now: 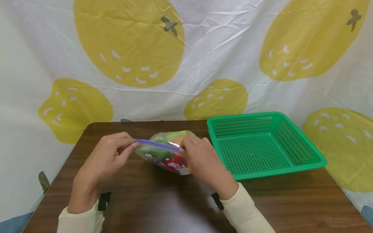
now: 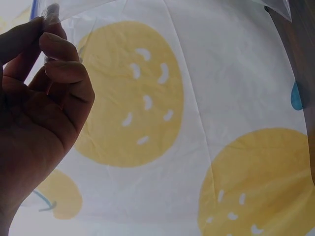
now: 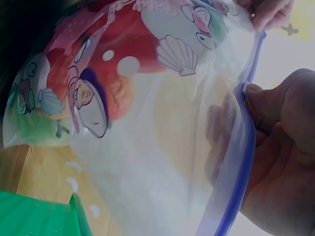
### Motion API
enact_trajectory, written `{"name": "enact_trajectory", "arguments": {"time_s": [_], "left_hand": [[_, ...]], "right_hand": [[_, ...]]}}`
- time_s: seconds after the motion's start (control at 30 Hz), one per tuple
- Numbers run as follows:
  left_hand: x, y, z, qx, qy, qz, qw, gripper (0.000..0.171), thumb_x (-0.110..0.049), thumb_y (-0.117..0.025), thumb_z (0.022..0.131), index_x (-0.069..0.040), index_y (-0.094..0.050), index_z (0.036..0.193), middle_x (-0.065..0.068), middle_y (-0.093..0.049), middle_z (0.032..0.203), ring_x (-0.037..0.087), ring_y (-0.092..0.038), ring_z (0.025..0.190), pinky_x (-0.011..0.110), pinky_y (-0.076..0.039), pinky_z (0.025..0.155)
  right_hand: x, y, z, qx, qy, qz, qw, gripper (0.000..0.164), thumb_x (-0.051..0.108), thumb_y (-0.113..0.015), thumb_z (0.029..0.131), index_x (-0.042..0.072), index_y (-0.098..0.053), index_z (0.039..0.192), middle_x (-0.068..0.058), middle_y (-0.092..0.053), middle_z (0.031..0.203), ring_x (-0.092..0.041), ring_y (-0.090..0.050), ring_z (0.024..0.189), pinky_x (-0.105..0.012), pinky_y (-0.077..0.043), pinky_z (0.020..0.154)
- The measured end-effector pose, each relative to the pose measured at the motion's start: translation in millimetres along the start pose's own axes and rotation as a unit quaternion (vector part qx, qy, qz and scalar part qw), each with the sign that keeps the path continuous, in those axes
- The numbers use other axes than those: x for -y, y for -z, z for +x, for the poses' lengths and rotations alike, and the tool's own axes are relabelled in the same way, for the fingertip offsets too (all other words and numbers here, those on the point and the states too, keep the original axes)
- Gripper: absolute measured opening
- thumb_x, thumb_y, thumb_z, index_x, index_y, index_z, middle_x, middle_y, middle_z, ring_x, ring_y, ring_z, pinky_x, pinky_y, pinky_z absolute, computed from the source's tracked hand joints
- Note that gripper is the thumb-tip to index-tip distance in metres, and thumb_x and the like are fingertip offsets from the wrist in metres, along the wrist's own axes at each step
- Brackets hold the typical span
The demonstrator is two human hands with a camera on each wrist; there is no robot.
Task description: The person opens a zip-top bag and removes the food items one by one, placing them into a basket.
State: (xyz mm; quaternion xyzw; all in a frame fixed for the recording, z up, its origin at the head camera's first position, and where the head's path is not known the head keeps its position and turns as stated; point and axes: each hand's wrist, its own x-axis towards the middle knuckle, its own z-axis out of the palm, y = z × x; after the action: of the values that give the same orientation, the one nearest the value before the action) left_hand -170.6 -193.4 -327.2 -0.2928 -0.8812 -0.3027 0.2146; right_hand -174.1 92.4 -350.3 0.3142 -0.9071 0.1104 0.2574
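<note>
A clear zip bag (image 1: 166, 159) with a purple zip strip and printed cartoon figures is held above the wooden table. Red, green, yellowish and orange items show through its plastic; their kind is unclear. My left hand (image 1: 107, 158) pinches the strip's left end between thumb and fingers, and the left wrist view shows that corner of the bag (image 2: 51, 14) at the fingertips. With thumb and fingers on opposite sides of the strip, my right hand (image 1: 204, 160) pinches it farther right. In the right wrist view the right thumb (image 3: 268, 101) presses against the purple strip.
A green plastic basket (image 1: 266, 173) with perforated walls stands on the table (image 1: 137, 200), right of the bag and close to my right hand. Behind the table hangs a white cloth (image 1: 215, 61) printed with large yellow fruits.
</note>
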Motion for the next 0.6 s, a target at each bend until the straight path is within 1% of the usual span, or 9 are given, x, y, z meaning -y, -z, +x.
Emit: {"name": "enact_trajectory", "arguments": {"time_s": [0.13,0.23,0.37,0.43,0.6], "left_hand": [[2.7,0.8,-0.5,-0.010,-0.002,-0.002,1.0000,0.017,-0.008,-0.070,0.093,-0.018,-0.071,0.079,-0.011,-0.056,0.076,0.003,-0.042,0.060,0.018,-0.036,0.055],[5.1,1.9,-1.1,-0.015,0.001,0.000,0.9999,0.018,-0.007,-0.070,0.093,-0.018,-0.071,0.079,-0.011,-0.055,0.076,0.003,-0.042,0.059,0.018,-0.035,0.055],[8.2,3.1,-2.2,-0.019,0.010,-0.001,0.9998,0.016,-0.008,-0.070,0.093,-0.018,-0.072,0.081,-0.010,-0.054,0.075,0.004,-0.042,0.060,0.019,-0.035,0.055],[9.7,3.6,-2.3,-0.021,0.012,-0.003,0.9997,0.015,-0.008,-0.070,0.093,-0.017,-0.072,0.082,-0.010,-0.055,0.075,0.004,-0.042,0.060,0.019,-0.036,0.055],[12.8,4.3,-2.1,-0.028,0.005,-0.004,0.9996,0.014,-0.007,-0.070,0.093,-0.017,-0.073,0.083,-0.010,-0.055,0.075,0.004,-0.043,0.060,0.018,-0.036,0.055]], "right_hand": [[-6,5,0,0.028,-0.020,0.004,0.999,0.018,0.021,-0.073,0.092,0.013,-0.057,0.097,0.001,-0.057,0.083,-0.016,-0.054,0.076,-0.032,-0.041,0.070],[-10,10,1,0.045,-0.041,0.010,0.998,0.017,0.020,-0.073,0.092,0.013,-0.057,0.098,0.001,-0.056,0.084,-0.017,-0.054,0.078,-0.032,-0.040,0.072],[-17,14,0,0.049,-0.061,0.018,0.997,0.013,0.017,-0.071,0.094,0.012,-0.059,0.098,0.001,-0.058,0.086,-0.018,-0.056,0.082,-0.033,-0.040,0.074],[-21,15,0,0.049,-0.069,0.024,0.996,0.012,0.015,-0.070,0.094,0.012,-0.059,0.097,0.001,-0.058,0.086,-0.018,-0.055,0.081,-0.034,-0.039,0.075],[-32,19,-2,0.050,-0.082,0.037,0.995,0.009,0.013,-0.069,0.094,0.012,-0.060,0.096,0.002,-0.060,0.089,-0.019,-0.057,0.083,-0.036,-0.039,0.077]]}}
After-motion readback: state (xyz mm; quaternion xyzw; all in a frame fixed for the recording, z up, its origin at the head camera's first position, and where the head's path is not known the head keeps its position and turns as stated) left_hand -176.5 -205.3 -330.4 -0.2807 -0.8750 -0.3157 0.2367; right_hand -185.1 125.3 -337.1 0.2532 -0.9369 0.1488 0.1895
